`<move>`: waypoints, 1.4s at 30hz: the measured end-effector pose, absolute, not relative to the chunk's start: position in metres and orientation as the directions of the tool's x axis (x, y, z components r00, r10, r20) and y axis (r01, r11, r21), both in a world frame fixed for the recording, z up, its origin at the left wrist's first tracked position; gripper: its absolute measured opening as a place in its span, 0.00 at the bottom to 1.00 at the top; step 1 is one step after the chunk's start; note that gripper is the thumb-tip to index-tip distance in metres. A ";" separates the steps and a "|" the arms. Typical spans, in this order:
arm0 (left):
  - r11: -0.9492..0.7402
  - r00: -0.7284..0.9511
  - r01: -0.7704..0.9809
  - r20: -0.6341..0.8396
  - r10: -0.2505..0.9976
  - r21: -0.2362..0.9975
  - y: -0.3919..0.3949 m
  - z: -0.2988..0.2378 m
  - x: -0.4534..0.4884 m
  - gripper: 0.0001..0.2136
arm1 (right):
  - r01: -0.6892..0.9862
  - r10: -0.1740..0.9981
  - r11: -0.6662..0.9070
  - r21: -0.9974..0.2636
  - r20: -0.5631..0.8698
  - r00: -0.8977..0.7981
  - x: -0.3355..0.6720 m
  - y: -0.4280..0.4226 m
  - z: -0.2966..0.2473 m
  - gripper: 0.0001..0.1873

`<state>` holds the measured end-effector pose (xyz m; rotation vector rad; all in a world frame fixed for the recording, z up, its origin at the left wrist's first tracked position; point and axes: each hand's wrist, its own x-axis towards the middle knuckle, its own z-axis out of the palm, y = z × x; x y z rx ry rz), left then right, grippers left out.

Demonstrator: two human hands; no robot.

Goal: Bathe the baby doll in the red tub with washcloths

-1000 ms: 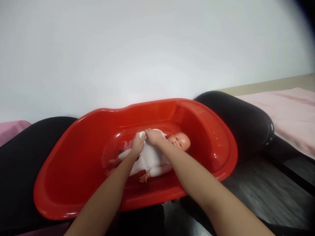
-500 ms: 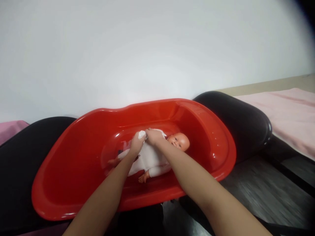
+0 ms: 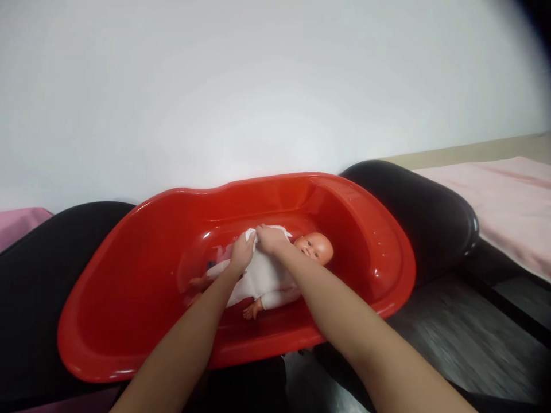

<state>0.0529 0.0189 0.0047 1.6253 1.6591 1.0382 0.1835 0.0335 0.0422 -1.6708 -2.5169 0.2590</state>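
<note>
A baby doll point(image 3: 316, 248) in a white outfit point(image 3: 264, 275) lies on its back in a red baby bathtub point(image 3: 124, 287), its head toward the right end. Over the doll's far side, my left hand point(image 3: 243, 251) is closed on a bunched bit of white sleeve point(image 3: 250, 233). My right hand point(image 3: 269, 237) touches the same cloth just to the right, fingers closed on it. The doll's near arm rests along its side, its small hand on the tub floor. Its far arm is mostly hidden by my hands.
Black chair seats flank the tub, one at the left point(image 3: 38, 287) and one at the right point(image 3: 413, 212). Pink cloth point(image 3: 503, 201) covers a surface at the far right. A pale wall point(image 3: 241, 86) stands behind the tub.
Both hands stay at the white sleeve. The bunched cloth at my left fingers has shifted slightly; the whole view has moved a little.
</note>
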 end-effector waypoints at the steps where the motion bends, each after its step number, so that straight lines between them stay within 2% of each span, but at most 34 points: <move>1: -0.056 -0.081 0.545 0.119 0.990 0.837 0.019 0.004 0.052 0.19 | 0.908 0.927 0.366 -0.204 -0.006 -0.375 0.183 0.034 0.043 0.14; 7: -0.071 -0.111 0.558 0.159 0.981 0.827 0.020 0.000 0.050 0.22 | 0.931 0.950 0.299 -0.210 -0.027 -0.312 0.182 0.034 0.044 0.17; 12: -0.125 -0.088 0.408 0.176 0.981 0.904 0.022 0.000 0.050 0.17 | 0.915 0.934 0.349 -0.202 -0.004 -0.357 0.184 0.035 0.043 0.15; 19: 0.005 0.023 0.170 -0.009 1.000 0.986 0.019 0.010 0.055 0.19 | 0.883 0.895 0.444 -0.153 0.038 -0.444 0.189 0.036 0.045 0.11; 26: -0.065 0.021 0.376 0.061 0.998 0.925 0.019 0.009 0.055 0.15 | 0.891 0.906 0.421 -0.168 0.036 -0.421 0.187 0.037 0.040 0.11; 30: -0.107 -0.025 0.455 0.133 0.991 0.884 0.023 0.001 0.052 0.17 | 0.902 0.920 0.388 -0.191 0.020 -0.391 0.186 0.038 0.039 0.14; 35: -0.068 -0.110 0.544 0.152 0.982 0.836 0.026 0.000 0.046 0.22 | 0.908 0.935 0.343 -0.239 -0.003 -0.354 0.185 0.040 0.037 0.21; 40: -0.088 -0.106 0.392 0.139 0.985 0.916 0.028 -0.002 0.050 0.15 | 0.891 0.930 0.358 -0.279 0.017 -0.368 0.188 0.041 0.037 0.18; 42: -0.081 -0.060 0.331 0.107 0.992 0.940 0.030 -0.006 0.051 0.17 | 0.876 0.915 0.397 -0.275 0.035 -0.403 0.190 0.041 0.036 0.14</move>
